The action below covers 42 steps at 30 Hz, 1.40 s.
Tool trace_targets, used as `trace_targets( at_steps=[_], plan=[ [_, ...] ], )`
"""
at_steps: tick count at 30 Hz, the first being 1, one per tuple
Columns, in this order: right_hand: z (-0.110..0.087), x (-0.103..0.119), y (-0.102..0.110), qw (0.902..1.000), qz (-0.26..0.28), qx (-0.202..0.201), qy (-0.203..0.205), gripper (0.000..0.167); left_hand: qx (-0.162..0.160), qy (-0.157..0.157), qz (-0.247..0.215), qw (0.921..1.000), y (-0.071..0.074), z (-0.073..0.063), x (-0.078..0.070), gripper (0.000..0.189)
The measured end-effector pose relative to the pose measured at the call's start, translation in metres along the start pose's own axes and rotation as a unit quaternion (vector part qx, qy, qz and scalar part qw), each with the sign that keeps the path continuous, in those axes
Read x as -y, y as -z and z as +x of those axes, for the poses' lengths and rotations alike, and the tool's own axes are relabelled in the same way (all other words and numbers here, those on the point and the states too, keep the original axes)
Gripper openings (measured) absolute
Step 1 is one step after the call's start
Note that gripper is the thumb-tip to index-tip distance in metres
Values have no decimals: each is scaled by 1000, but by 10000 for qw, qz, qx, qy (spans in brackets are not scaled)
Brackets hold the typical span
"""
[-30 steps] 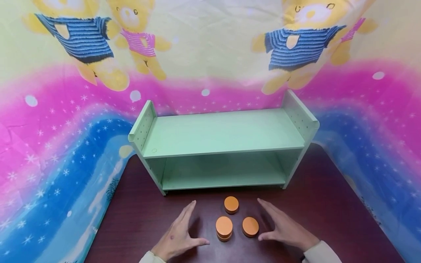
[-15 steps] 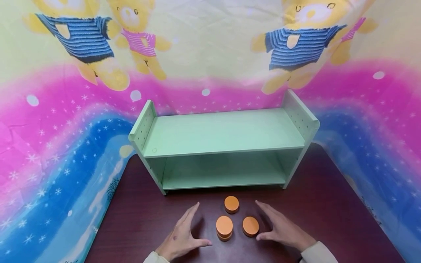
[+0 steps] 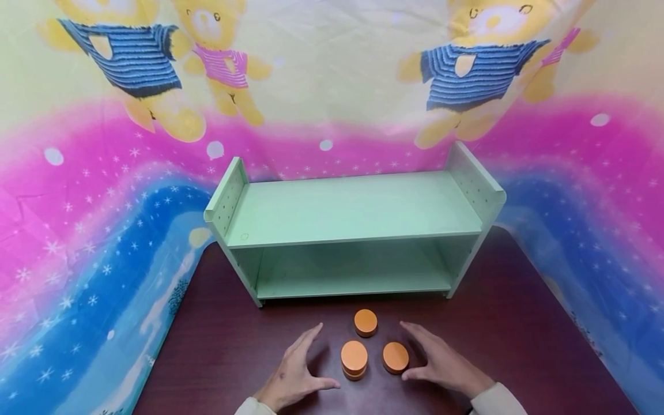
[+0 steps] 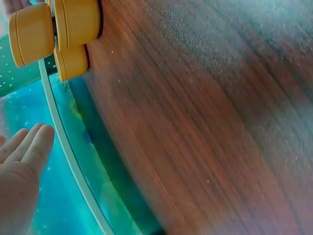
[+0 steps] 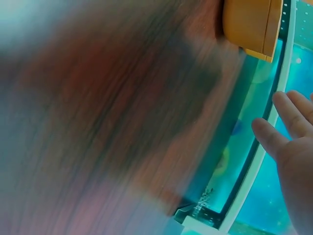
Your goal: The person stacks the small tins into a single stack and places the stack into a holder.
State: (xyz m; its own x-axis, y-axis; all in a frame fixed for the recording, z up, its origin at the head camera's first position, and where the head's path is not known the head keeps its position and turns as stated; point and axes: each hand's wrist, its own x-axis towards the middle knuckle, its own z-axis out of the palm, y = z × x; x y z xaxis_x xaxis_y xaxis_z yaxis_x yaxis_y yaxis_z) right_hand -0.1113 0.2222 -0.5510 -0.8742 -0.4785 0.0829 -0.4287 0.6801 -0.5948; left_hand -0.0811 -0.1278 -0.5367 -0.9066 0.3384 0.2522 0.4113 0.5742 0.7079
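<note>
Squat round orange jars, each with a lid-like seam, sit on the dark wooden table in the head view. The back jar (image 3: 365, 321) and the right jar (image 3: 396, 357) stand singly. Nearest the person, one orange jar (image 3: 354, 355) is stacked on another, whose lower edge alone shows. To the left of this stack is my left hand (image 3: 295, 373), thumb and fingers spread apart, holding nothing. My right hand (image 3: 443, 362) faces it from the other side, also spread, its thumb tip close to the right jar. Both wrist views show extended fingers and orange jars (image 4: 78, 24) beyond.
A pale green two-tier shelf (image 3: 353, 210) stands behind the jars, its sides raised above the top board. Patterned cloth (image 3: 321, 86) with bears hangs behind and along both sides. The brown table (image 3: 519, 323) extends to either side of the shelf.
My left hand has moved right, closer to the stacked jars. My right hand has shifted slightly left and down in the head view. The jars stay in place.
</note>
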Motion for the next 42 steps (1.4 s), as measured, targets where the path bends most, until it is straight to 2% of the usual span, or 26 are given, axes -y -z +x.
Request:
trace_targets(
  at_steps=[7, 13, 16, 20, 23, 34, 42],
  plan=[
    [0, 0, -5, 9998, -33, -132, 107, 97, -30, 27, -110, 9999, -9, 1, 2, 105],
    [1, -1, -8, 9994, -48, -230, 272, 93, -145, -127, -285, 9994, -16, 3, 4, 102],
    [1, -3, -8, 9997, 44, -150, 184, 92, -28, -58, -811, 9967, -19, 4, 5, 99],
    [2, -4, -9, 9997, 218, -36, 43, 91, 202, 108, -1661, 9858, -23, 5, 5, 95],
    [2, -5, -10, 9995, 323, 48, -30, 90, 280, 182, -1934, 9806, -27, 5, 5, 93],
    [2, -6, -14, 9984, 515, 158, -185, 89, 254, 269, -2220, 9743, -40, 8, 6, 88],
    [4, -5, -19, 9977, 553, 208, -342, 91, 214, 289, -2131, 9764, -47, 11, 9, 81]
  ],
)
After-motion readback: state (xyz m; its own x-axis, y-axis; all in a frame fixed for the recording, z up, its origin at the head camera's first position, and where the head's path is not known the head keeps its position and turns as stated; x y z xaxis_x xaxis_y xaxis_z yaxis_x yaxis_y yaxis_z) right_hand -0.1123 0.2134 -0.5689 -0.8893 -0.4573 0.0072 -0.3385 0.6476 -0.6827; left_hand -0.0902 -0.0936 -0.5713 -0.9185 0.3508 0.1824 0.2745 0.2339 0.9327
